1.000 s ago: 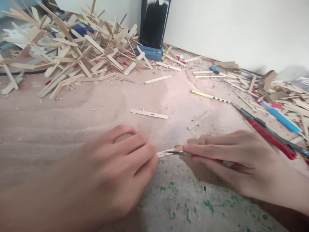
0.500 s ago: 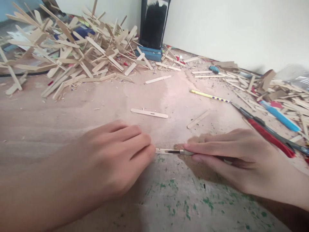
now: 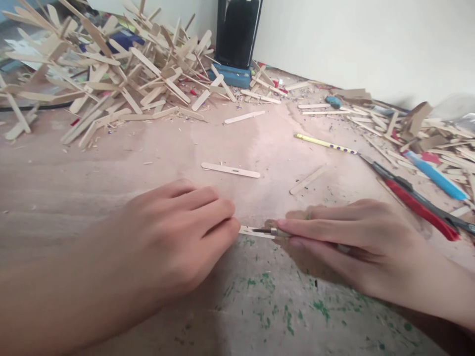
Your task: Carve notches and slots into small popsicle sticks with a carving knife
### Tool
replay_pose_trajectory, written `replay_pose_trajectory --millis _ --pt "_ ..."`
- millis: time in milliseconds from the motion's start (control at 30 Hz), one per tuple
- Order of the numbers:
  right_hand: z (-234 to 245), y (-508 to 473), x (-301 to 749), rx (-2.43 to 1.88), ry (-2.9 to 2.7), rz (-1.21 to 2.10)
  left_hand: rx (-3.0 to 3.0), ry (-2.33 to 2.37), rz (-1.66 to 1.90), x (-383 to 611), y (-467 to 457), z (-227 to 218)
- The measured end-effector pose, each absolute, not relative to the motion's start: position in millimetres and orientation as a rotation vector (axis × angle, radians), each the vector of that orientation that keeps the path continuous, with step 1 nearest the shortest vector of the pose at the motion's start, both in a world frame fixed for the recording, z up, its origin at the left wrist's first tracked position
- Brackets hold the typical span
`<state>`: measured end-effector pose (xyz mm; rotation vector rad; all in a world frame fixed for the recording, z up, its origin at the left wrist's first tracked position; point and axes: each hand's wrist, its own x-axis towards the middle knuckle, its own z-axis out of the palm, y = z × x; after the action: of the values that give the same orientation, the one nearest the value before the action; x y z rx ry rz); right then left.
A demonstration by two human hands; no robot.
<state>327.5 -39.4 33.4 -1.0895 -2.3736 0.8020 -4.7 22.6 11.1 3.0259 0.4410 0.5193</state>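
Note:
My left hand is closed, its fingertips pinching one end of a flat wooden craft stick against the table. Most of that end is hidden under the fingers. In my right hand a craft knife is gripped between thumb and fingers, its slim dark blade resting along the stick and pointing left. Beyond the hands lies another craft stick with a small slot cut in its middle. A plain shorter stick lies to its right.
A tangled heap of craft sticks fills the back left, near a dark phone upright on a blue stand. Rightward are a yellow pencil, red-and-black scissors, a blue-handled tool and more scattered sticks.
The knife has shifted slightly left and its blade now slants across the stick, showing more of the stick's lower edge. My left hand stays nearly still. The view has tilted a little.

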Motion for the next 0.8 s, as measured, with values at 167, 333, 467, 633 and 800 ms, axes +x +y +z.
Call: replay_pose_trajectory --millis 167,333,467,633,800 --pt "34.4 -39.7 326.8 -1.049 -2.402 0.770 3.018 0.452 0.524 -3.7 20.3 10.9" --pt "32.7 -40.6 326.7 -1.044 -2.443 0.698 3.012 0.429 0.530 -1.2 22.8 11.1" --pt "32.1 -44.3 322.4 -1.049 -2.507 0.499 3.007 0.417 0.535 1.2 23.7 9.7" --pt "35.4 -50.9 317.6 -1.057 -2.543 0.369 2.995 0.427 0.547 0.7 22.0 10.6" --pt "38.9 -51.3 325.5 -1.111 -2.472 0.498 2.952 0.415 0.522 -0.5 21.8 11.2"
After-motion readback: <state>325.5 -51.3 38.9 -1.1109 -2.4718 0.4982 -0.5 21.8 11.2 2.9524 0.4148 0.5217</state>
